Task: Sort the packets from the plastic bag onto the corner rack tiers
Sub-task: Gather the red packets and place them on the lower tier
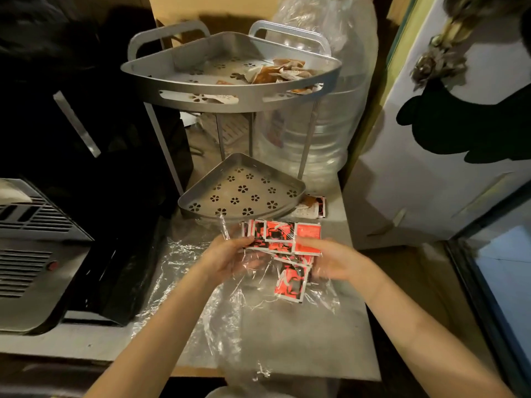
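Lower rack tier (241, 193) taken as landmark: bare, perforated, sitting on the counter (301, 340). Just in front of its curved rim, both hands hold a fanned bunch of red-and-black packets (283, 239). Left hand (230, 258) pinches the bunch's left end, right hand (334, 261) clasps its right end; fan's long axis runs left-right, parallel to the tier's front rim. Clear plastic bag (207, 282) lies crumpled under and around the hands, nearer the viewer than the tier; one more red packet (290, 284) rests on it. Upper tier (230, 79), above and behind, already carries brown-and-white packets (280, 71). Stray packets (311, 206) lie right of the lower tier. Judgement: short forward reach drops the bunch in; hands about equally near.
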Tool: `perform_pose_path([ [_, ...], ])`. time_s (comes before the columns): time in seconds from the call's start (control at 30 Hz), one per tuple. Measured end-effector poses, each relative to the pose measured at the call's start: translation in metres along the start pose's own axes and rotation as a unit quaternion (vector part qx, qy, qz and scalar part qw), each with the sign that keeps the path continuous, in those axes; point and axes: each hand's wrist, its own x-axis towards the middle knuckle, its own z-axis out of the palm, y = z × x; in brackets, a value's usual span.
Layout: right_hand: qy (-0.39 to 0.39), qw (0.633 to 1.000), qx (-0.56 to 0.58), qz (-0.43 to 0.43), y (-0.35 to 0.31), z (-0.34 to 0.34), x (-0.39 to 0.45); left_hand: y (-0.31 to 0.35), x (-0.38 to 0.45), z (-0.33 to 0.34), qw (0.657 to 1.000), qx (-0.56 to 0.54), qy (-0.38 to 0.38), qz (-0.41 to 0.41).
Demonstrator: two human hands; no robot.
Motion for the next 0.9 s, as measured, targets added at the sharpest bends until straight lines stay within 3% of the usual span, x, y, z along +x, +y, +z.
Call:
perform_pose_path([
  [0.27, 0.055, 0.989, -0.109, -0.084, 0.003, 0.012, -0.006, 0.009, -0.012, -0.001, 0.999, -0.009, 0.026, 0.037],
  [0.5, 0.043, 0.981, -0.13, -0.139, -0.023, 0.025, -0.023, 0.041, -0.033, 0.003, 0.997, 0.032, -0.005, 0.076],
  [0.9, 0.015, 0.947, -0.154, -0.28, -0.084, 0.053, -0.053, 0.101, -0.067, 0.022, 0.966, 0.067, -0.022, 0.248],
])
